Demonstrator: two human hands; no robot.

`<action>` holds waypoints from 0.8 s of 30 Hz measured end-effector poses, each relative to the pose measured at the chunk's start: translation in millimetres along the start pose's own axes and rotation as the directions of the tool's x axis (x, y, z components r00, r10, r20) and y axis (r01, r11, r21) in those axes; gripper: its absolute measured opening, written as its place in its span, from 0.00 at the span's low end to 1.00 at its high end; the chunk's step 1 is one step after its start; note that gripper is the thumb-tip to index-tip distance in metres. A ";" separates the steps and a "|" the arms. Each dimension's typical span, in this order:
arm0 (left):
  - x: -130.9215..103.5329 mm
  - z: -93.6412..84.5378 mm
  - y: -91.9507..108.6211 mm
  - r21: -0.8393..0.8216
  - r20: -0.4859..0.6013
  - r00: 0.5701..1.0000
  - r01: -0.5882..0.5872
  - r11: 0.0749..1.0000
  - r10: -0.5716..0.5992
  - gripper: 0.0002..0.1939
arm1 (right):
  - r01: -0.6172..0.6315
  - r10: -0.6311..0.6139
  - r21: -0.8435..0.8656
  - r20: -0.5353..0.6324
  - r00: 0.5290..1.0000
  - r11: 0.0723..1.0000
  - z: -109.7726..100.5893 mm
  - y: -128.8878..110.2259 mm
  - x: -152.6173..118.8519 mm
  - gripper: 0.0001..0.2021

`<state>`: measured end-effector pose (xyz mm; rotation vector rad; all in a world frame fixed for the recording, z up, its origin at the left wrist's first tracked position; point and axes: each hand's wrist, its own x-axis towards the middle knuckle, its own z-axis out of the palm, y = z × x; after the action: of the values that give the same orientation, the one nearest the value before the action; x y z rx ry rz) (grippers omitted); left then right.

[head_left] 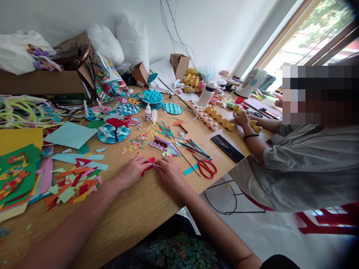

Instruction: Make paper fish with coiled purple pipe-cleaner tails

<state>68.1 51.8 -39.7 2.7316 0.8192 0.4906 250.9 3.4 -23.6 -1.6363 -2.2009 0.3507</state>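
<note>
My left hand (134, 169) rests low over the table, its fingers closed on a red paper cutout (152, 160). Facing it, my right hand (170, 172) has its fingertips pinched at the cutout's right edge. A tiny pale-purple bit (154, 165) shows at those fingertips; what exactly it is, I cannot make out. Fingers cover much of the red paper. Just beyond lie crimped purple and brown strips (162, 144) and scattered small paper dots (136, 142). To the right are red-handled scissors (206, 168), a thin wooden stick (188, 160) and several pens (196, 148).
Paper scraps (74, 181) and coloured sheets (21, 172) spread at left. Blue decorated discs (113, 132), small glue bottles (147, 112) and a white bottle (206, 94) stand farther back. A black phone (227, 148) lies near the right edge. A co-worker (305, 157) handles yellow egg-carton pieces.
</note>
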 end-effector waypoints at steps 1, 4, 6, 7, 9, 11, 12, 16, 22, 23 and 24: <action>-0.2 0.8 -0.7 -0.003 -0.007 1.000 -0.003 1.000 0.003 0.19 | 0.017 -0.017 0.001 -0.003 1.000 1.000 1.8 0.6 1.9 0.10; -0.4 0.8 -3.0 -0.002 -0.025 1.000 -0.004 1.000 0.004 0.20 | 0.050 -0.049 -0.008 0.017 0.999 0.999 7.0 1.7 6.6 0.11; -0.1 -1.7 -4.2 0.006 -0.034 0.999 -0.004 1.000 0.004 0.21 | 0.058 -0.058 -0.009 0.029 0.998 0.998 9.2 1.9 8.0 0.12; 0.2 -3.3 -4.6 0.008 -0.034 0.999 -0.007 1.000 0.007 0.21 | 0.059 -0.058 -0.008 0.029 0.998 0.998 9.8 1.9 8.2 0.12; 0.9 -6.2 -5.2 0.009 -0.031 0.999 -0.016 1.000 0.016 0.21 | 0.056 -0.056 -0.006 0.021 0.998 0.998 10.5 1.8 7.6 0.12; 1.8 -7.7 -5.6 0.003 -0.029 0.999 -0.024 1.000 0.024 0.22 | 0.049 -0.049 -0.003 0.015 0.999 0.999 10.8 1.9 6.8 0.12; 2.2 -7.9 -5.7 -0.002 -0.028 0.999 -0.026 1.000 0.026 0.22 | 0.045 -0.045 0.001 0.012 0.999 0.999 11.0 2.0 6.4 0.12; 3.9 -7.2 -5.3 -0.017 0.007 1.000 -0.026 1.000 0.026 0.21 | 0.025 -0.025 0.004 0.003 1.000 1.000 11.8 2.7 6.2 0.12; 4.4 -9.8 -3.8 -0.002 0.035 0.999 -0.031 1.000 0.031 0.20 | 0.041 -0.041 -0.006 0.000 0.999 0.999 13.8 3.9 5.6 0.13; 4.3 -10.3 -3.8 -0.005 0.036 0.999 -0.033 0.999 0.033 0.20 | 0.046 -0.046 -0.008 -0.005 0.999 0.999 14.3 4.3 5.3 0.14; 4.3 -10.5 -3.8 -0.008 0.036 0.999 -0.034 0.999 0.035 0.19 | 0.053 -0.053 -0.012 -0.007 0.999 0.999 14.9 4.7 5.1 0.14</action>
<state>65.6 58.7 -30.3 2.7440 0.7611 0.4489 247.2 10.0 -38.1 -1.5788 -2.2402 0.3171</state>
